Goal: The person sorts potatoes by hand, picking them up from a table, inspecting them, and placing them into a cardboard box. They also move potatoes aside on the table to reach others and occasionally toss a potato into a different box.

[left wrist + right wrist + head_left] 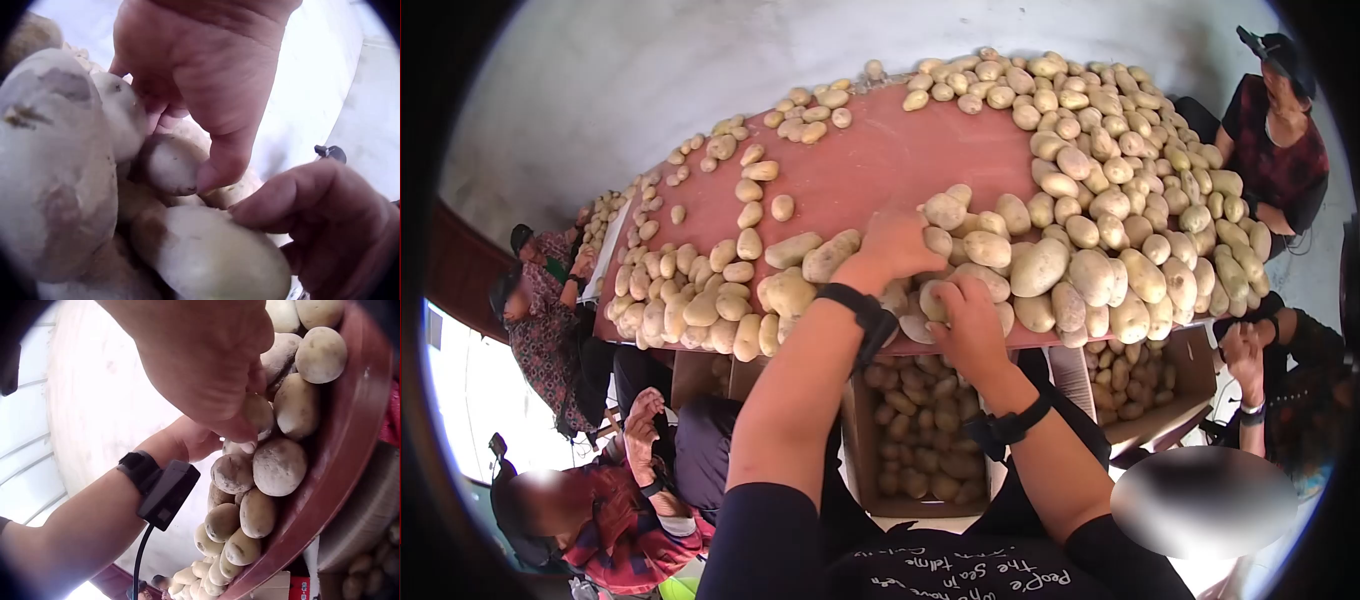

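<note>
Many pale brown potatoes lie heaped along the red table (870,140). My left hand (897,245) reaches over the near pile, and its thumb and fingers close round a small potato (173,164) in the left wrist view. Just to its right, my right hand (972,325) pinches another potato (258,417) at the table's near edge. In the left wrist view, the fingers of the right hand (331,219) bend over the end of a longer potato (215,253). The palm sides are mostly hidden.
Below the table edge, between my legs, stands a box (865,450) full of potatoes. Another potato-filled cardboard box (1190,375) is to the right. Several people sit round the table, one in a red plaid shirt (615,510) at near left.
</note>
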The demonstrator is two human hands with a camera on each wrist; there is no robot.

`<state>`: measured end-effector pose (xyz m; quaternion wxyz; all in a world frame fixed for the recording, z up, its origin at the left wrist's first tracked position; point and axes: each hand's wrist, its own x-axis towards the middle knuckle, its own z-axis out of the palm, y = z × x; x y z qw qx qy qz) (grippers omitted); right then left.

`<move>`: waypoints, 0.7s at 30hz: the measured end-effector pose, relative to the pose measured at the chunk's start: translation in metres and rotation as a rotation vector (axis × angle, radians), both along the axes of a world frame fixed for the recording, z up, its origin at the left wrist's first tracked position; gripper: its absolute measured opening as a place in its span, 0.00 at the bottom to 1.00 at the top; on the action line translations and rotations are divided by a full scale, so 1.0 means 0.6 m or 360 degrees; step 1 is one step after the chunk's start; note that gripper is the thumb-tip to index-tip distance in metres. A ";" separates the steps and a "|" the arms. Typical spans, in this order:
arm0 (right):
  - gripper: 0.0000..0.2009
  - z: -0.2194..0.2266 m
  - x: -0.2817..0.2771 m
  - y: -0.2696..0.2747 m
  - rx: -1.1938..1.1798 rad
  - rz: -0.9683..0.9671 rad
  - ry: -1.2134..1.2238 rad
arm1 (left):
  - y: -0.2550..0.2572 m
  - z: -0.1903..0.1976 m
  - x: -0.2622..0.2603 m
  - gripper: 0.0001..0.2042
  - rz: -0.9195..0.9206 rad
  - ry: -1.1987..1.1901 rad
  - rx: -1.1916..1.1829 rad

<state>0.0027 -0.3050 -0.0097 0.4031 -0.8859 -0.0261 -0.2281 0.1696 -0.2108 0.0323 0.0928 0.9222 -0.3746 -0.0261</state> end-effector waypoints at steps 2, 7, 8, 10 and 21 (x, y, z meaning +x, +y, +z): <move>0.25 0.005 -0.004 -0.004 0.0016 0.0022 0.0004 | 0.015 -0.002 0.000 0.24 -0.0081 -0.0041 -0.0117; 0.20 0.004 -0.007 -0.023 0.0039 0.0056 0.0018 | 0.018 0.004 0.015 0.25 -0.0012 0.0512 -0.0011; 0.20 0.004 -0.007 -0.025 0.0039 0.0051 0.0019 | 0.012 0.025 0.017 0.25 0.0136 0.0796 0.0006; 0.20 0.002 -0.009 -0.026 0.0039 0.0039 0.0031 | 0.002 0.045 0.034 0.27 0.0300 0.0661 0.0110; 0.18 -0.018 0.000 -0.017 0.0028 0.0087 -0.0041 | 0.027 0.012 0.054 0.22 0.0176 0.0897 -0.0565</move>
